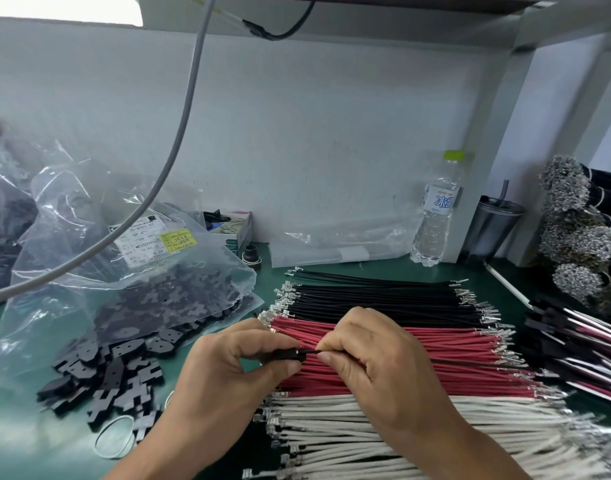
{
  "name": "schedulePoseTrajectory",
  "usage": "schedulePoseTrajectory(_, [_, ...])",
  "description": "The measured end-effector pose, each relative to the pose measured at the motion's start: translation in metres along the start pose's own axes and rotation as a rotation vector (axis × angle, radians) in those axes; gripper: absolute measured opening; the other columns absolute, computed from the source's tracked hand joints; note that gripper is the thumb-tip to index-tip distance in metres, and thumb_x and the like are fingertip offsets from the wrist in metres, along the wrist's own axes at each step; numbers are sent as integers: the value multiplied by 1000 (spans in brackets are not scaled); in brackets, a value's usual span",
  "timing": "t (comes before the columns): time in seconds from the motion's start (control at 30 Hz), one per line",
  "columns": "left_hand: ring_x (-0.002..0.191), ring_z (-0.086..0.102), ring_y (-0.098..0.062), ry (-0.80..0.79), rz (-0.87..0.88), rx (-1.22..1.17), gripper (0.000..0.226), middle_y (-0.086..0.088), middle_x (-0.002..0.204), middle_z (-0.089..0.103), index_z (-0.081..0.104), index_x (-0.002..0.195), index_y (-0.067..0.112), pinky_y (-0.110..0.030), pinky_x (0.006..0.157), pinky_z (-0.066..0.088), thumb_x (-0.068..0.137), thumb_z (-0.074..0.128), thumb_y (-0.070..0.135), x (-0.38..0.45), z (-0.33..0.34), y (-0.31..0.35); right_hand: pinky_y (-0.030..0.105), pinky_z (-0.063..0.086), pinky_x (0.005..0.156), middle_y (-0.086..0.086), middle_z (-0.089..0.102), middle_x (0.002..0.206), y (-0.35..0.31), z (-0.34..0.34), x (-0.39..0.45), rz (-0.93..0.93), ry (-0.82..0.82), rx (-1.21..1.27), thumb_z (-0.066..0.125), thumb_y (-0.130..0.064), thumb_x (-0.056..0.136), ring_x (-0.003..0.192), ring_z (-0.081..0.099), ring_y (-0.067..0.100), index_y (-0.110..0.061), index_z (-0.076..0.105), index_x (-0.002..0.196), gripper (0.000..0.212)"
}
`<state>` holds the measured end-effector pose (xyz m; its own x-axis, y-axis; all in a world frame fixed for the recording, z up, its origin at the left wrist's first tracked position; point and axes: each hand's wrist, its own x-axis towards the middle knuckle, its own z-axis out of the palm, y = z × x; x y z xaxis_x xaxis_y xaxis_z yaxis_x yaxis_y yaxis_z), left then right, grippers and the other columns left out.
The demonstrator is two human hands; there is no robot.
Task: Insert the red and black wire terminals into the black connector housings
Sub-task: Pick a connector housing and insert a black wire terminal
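The left hand (227,372) pinches a black connector housing (283,355) between thumb and fingers, and the right hand (373,362) pinches a thin black wire (312,351) just at the housing's mouth; both grips are clenched on their parts, fingertips almost touching. The step in hand looks like pushing the black terminal into its slot.

Taking that housing as the landmark: directly behind and under it lies the row of red wires (435,355), beyond those the row of black wires (383,296), and nearer the person a row of white wires (366,431). Left of the housing, loose black housings (106,379) spill from a clear plastic bag (130,265) onto the green surface (27,441). Far to its right lies a stack of what seem to be finished assemblies (574,344), housings with wires already fitted. So some work appears done, yet the big stocks of wires and housings suggest much is left.

Whether the terminal is seated, or whether a red wire already sits in this housing, cannot be told: fingers cover most of the housing and the terminal itself. The finished stack runs off the right edge, the white wires blur toward the bottom corner, and the bag's label is only partly legible.
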<state>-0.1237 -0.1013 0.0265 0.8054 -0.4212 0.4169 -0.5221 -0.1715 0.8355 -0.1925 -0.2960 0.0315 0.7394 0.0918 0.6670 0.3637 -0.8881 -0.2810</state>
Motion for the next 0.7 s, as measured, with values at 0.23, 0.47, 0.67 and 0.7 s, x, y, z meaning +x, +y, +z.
schedulePoseTrajectory(0.23, [77,70,-15,-3,9,8,17,9,79,73,83,82,39,-28,68,56,67,83,30,0,1,0,25,49,68,-16,56,85,0,3,0,-12,3,0,64,-29,93,79,53,3,-21,70,85,12])
schedulePoseTrajectory(0.47, [78,70,-15,14,25,33,15,9,80,73,83,82,37,-28,69,55,67,82,32,0,1,2,27,48,67,-16,55,85,-3,5,1,-27,4,15,59,-31,96,80,53,4,-21,69,86,17])
schedulePoseTrajectory(0.67, [84,69,-11,46,31,91,22,13,85,74,81,91,42,-16,71,52,73,83,29,3,3,2,30,49,61,-11,59,85,-4,0,6,-85,97,-193,67,-27,93,79,53,11,-19,71,88,10])
schedulePoseTrajectory(0.7, [83,70,-11,83,21,71,25,13,85,75,82,93,41,-14,71,51,75,85,24,4,3,0,29,49,64,-9,60,88,-3,-3,7,-94,145,-233,68,-25,93,82,54,13,-18,72,91,9])
